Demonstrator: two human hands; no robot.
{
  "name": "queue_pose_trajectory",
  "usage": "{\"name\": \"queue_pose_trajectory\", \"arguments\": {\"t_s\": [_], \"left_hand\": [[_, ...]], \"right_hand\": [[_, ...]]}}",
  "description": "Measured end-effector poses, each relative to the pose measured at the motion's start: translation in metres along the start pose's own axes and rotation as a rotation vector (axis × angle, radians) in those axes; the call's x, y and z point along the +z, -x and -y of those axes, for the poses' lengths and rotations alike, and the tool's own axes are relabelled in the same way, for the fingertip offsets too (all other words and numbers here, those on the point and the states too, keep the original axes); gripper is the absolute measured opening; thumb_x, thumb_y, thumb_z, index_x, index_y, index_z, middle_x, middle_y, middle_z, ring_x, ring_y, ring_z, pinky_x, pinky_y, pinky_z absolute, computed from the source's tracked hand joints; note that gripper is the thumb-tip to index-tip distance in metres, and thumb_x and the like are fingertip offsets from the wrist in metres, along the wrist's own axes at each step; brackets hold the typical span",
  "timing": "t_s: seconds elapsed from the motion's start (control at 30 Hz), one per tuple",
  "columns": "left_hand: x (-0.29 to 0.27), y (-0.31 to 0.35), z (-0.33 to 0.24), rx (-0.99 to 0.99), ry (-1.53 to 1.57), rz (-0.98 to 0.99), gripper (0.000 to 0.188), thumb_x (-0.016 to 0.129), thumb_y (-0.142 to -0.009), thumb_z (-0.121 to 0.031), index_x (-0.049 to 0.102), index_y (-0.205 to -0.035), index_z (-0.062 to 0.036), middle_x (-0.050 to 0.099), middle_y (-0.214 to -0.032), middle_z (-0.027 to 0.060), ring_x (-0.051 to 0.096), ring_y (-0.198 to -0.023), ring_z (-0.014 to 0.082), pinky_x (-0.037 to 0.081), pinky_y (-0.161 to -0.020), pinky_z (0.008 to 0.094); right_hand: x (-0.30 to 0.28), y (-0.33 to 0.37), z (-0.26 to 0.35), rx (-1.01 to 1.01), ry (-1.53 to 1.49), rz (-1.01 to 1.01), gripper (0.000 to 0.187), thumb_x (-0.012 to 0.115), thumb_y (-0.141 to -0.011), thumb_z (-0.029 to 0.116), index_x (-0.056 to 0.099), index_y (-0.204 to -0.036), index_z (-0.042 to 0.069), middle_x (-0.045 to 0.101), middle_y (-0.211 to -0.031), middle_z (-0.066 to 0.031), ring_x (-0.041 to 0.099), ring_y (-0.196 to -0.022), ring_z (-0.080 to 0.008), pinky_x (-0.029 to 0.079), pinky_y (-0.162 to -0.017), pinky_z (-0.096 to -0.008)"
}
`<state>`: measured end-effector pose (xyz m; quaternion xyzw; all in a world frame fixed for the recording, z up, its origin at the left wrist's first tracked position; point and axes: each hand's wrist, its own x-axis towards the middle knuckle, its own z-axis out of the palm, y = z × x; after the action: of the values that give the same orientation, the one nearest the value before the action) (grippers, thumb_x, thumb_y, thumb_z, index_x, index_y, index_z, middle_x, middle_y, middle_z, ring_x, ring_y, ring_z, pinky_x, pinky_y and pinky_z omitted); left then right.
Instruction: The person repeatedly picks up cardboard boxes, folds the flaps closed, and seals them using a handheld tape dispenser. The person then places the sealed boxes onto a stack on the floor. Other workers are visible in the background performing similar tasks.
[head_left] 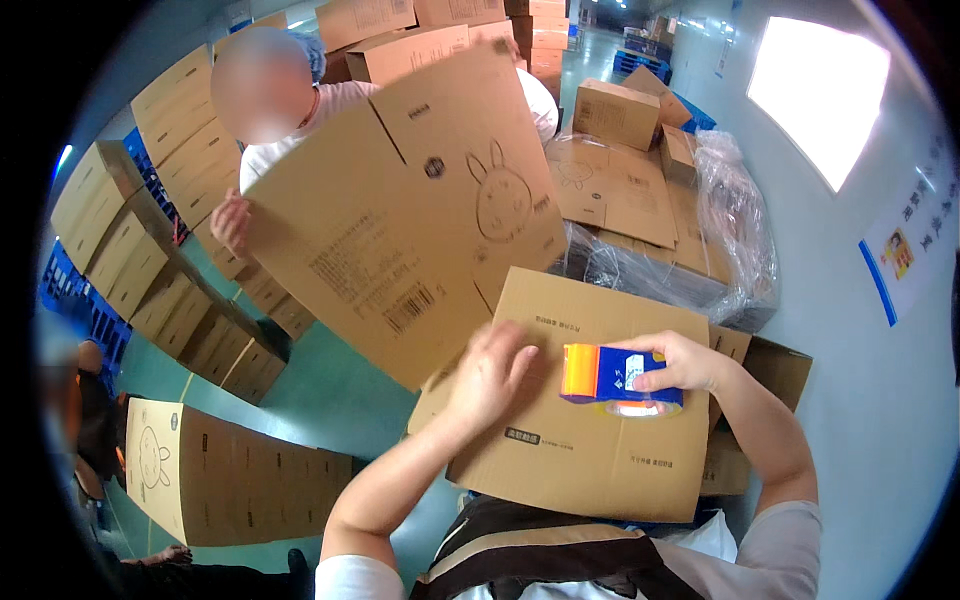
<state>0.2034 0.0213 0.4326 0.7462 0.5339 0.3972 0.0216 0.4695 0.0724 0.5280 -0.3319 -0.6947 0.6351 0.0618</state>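
A closed cardboard carton [590, 480] lies in front of me, its top facing up. My right hand [680, 365] is closed around a blue and orange packing tape dispenser [615, 375], held over the middle of the carton top. The roll of clear tape shows along its lower side. My left hand [492, 375] is over the carton's left part, somewhat blurred, with thumb and fingers apart and nothing seen in them. Just beyond it, a large flattened carton [400, 220] with a rabbit drawing stands tilted, its left edge gripped by a co-worker's hand [231, 222].
Flat cardboard sheets [620, 195] lie at the back right beside crumpled clear plastic wrap [735, 230]. Stacked cartons [150, 270] stand at the left, and a long carton row [260, 480] is at the lower left near another person. A wall [830, 270] bounds the right side.
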Motion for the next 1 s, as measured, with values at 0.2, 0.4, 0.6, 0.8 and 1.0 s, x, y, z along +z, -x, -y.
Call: {"name": "queue_pose_trajectory", "arguments": {"t_s": [0.2,0.4,0.6,0.8,1.0], "left_hand": [[-0.014,-0.013,-0.05,-0.974,1.502,0.5,0.032,0.046,-0.092,-0.031,0.059,-0.103,-0.0036,0.063,-0.095,0.0048,0.059,-0.087,0.0119,0.048,-0.078,0.0245],[-0.008,-0.009,-0.034,-1.07,1.53,0.55,0.023,0.052,-0.089,-0.022,0.059,-0.103,-0.0049,0.063,-0.092,0.0046,0.06,-0.081,0.0124,0.05,-0.074,0.0262],[-0.003,-0.013,-0.012,-1.052,1.404,0.456,0.016,0.051,-0.088,-0.012,0.059,-0.091,0.0009,0.064,-0.082,0.0089,0.061,-0.064,0.0137,0.051,-0.06,0.0252],[-0.062,-0.02,0.046,-1.096,1.026,0.262,0.016,0.051,-0.087,-0.009,0.056,-0.094,0.0033,0.063,-0.081,0.011,0.063,-0.068,0.0175,0.053,-0.062,0.0263],[-0.08,-0.009,0.078,-1.153,0.932,0.285,0.015,0.056,-0.085,-0.013,0.057,-0.086,0.0022,0.062,-0.08,0.0091,0.062,-0.07,0.0158,0.052,-0.065,0.0272]], "right_hand": [[0.002,0.001,0.004,-0.056,0.122,0.002,0.06,0.068,-0.074,0.022,0.045,-0.127,0.005,0.057,-0.112,-0.0078,0.052,-0.098,-0.0136,0.04,-0.088,-0.0277],[0.004,0.006,0.002,-0.046,0.158,-0.039,0.059,0.068,-0.074,0.021,0.046,-0.127,0.005,0.058,-0.111,-0.0073,0.053,-0.097,-0.013,0.041,-0.087,-0.0283],[0.01,-0.003,0.013,-0.033,0.317,-0.02,0.056,0.066,-0.076,0.019,0.045,-0.127,0.008,0.058,-0.11,-0.0074,0.053,-0.096,-0.0121,0.042,-0.085,-0.027],[0.003,0.006,0.025,0.112,0.427,-0.05,0.054,0.066,-0.078,0.023,0.046,-0.127,0.013,0.06,-0.1,-0.0069,0.058,-0.08,-0.0131,0.049,-0.069,-0.0254],[0.01,0.0,0.031,0.325,0.372,-0.053,0.054,0.066,-0.075,0.022,0.048,-0.125,0.011,0.061,-0.106,-0.0079,0.057,-0.092,-0.0153,0.045,-0.081,-0.0273]]}}
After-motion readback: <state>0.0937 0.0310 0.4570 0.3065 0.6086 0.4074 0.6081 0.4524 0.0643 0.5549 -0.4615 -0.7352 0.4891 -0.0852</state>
